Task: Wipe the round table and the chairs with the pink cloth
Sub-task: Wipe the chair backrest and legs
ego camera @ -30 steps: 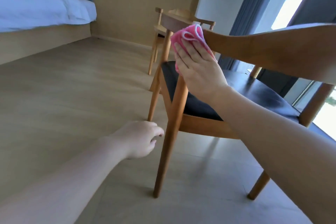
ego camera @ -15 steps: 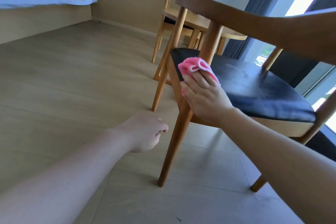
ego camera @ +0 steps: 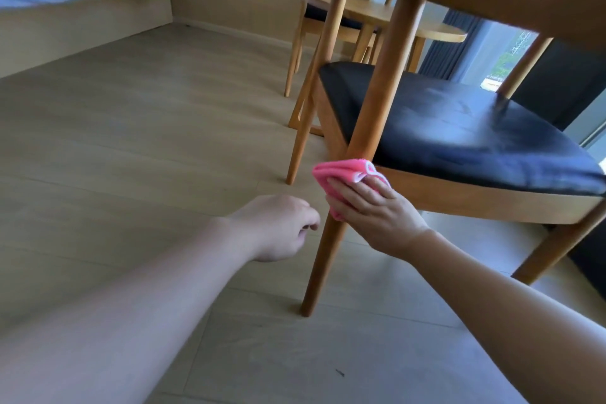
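Lowered from the backrest rail, the right hand now presses the pink cloth around the near chair's front leg at seat height; left hand loosely curled, empty; lower leg, far chair and tabletop apparently remain.

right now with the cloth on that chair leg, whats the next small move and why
Probably slide the pink cloth further down the chair leg. The right hand presses it against the leg just below the black seat, and the bare stretch down to the floor looks not yet wiped. The left hand hangs loosely curled beside the leg, holding nothing.
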{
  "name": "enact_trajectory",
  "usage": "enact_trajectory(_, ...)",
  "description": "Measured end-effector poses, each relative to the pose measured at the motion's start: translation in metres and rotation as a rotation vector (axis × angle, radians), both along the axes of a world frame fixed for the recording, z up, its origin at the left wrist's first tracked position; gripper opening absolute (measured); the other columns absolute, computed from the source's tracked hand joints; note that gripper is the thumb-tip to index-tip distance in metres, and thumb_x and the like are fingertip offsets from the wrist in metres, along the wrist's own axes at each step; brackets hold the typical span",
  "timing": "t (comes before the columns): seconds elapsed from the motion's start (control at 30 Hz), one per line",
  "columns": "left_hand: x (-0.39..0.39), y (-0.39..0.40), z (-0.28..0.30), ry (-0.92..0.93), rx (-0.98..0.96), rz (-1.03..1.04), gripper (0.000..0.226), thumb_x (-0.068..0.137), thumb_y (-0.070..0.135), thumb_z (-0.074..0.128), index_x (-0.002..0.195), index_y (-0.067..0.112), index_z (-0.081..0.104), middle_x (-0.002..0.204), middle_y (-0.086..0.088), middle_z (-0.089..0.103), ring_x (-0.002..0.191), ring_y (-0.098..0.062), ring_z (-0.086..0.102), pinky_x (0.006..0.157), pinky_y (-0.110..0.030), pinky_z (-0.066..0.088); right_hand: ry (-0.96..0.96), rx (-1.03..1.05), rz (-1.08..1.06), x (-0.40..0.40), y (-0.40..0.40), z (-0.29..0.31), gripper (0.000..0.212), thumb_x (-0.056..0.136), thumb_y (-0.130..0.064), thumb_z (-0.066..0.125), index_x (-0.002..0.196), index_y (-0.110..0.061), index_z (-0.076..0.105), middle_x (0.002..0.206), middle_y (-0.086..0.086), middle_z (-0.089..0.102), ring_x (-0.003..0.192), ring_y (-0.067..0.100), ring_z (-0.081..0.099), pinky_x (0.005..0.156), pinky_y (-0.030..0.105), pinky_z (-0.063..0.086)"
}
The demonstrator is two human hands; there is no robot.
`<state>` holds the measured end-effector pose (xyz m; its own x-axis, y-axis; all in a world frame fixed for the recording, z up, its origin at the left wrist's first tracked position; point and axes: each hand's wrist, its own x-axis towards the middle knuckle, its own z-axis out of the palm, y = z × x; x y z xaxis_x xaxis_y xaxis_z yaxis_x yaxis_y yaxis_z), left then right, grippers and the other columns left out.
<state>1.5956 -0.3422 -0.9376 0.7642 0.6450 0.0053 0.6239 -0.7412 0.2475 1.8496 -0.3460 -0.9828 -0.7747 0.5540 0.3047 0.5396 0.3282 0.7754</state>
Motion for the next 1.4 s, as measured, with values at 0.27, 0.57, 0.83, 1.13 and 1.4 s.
enact_trajectory(0.27,0.020,-0.004,-0.001,-0.002,0.011,-0.042,0.027,0.096,0.022,0.046,0.118,0.025,0.061,0.116,0.007,0.060,0.100,-0.017,0.059,0.082,-0.036,0.051,0.227,0.084,-0.055,0.038,-0.016,0.004,0.058,0.090,-0.013,0.064,0.144,-0.014,0.045,0.154,0.017,0.031,0.144,0.035,0.028,0.118,0.055,0.021)
enact_trajectory(0.57,0.041,-0.009,-0.012,0.055,-0.027,-0.052,0.026,0.097,0.021,0.048,0.119,0.025,0.061,0.121,0.006,0.057,0.104,-0.018,0.057,0.073,-0.027,0.040,0.306,0.071,-0.161,0.006,-0.007,0.009,0.069,0.091,-0.021,0.051,0.150,-0.003,0.019,0.155,0.024,0.011,0.145,0.041,0.013,0.119,0.055,0.006)
enact_trajectory(0.83,0.060,-0.015,-0.016,0.068,0.002,-0.108,0.028,0.097,0.022,0.048,0.122,0.026,0.058,0.127,0.005,0.056,0.114,-0.019,0.054,0.089,-0.030,0.047,0.179,0.077,-0.243,0.027,-0.011,-0.006,0.068,0.100,-0.021,0.028,0.152,-0.004,-0.011,0.159,0.015,-0.012,0.147,0.034,-0.012,0.120,0.049,-0.010)
enact_trajectory(1.13,0.082,-0.023,-0.020,0.143,-0.021,-0.127,0.033,0.097,0.018,0.039,0.121,0.028,0.059,0.129,0.008,0.055,0.117,-0.020,0.053,0.089,-0.031,0.046,0.250,0.138,-0.223,0.116,-0.042,-0.019,0.068,0.093,-0.011,0.036,0.154,-0.004,0.008,0.157,0.020,0.016,0.145,0.037,0.015,0.122,0.050,0.006)
enact_trajectory(1.4,0.133,-0.039,-0.024,0.166,-0.020,-0.184,0.036,0.097,0.014,0.038,0.124,0.026,0.058,0.131,0.005,0.055,0.116,-0.021,0.053,0.085,-0.027,0.040,0.409,0.106,-0.391,0.185,-0.069,-0.036,0.070,0.094,-0.016,0.030,0.154,-0.006,-0.004,0.158,0.023,0.008,0.148,0.038,-0.001,0.121,0.048,-0.008)
